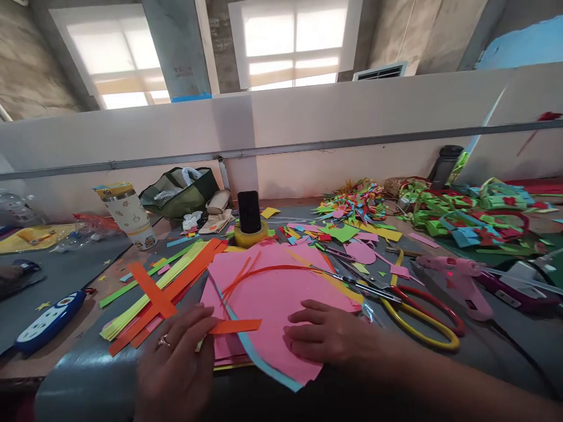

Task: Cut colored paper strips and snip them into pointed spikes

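Grey worktable [83, 334] extends beneath the stacked pink paper sheets [281, 294]; red-and-yellow-handled scissors [390, 293] overlap the sheets' right side. Right hand [325, 334], fingers slightly spread, rests on the sheets; left hand [180, 354], fingers together, pinches an orange paper strip [240, 326] over their left part.

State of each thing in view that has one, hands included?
Left hand: closed on orange strip
Right hand: open, on pink paper
Phone: upright, screen dark
Glue gun: red light lit
Cup: upright, lid on
Green bag: open on top
Black bottle: upright, capped
Scissors: set down, blade gap unclear
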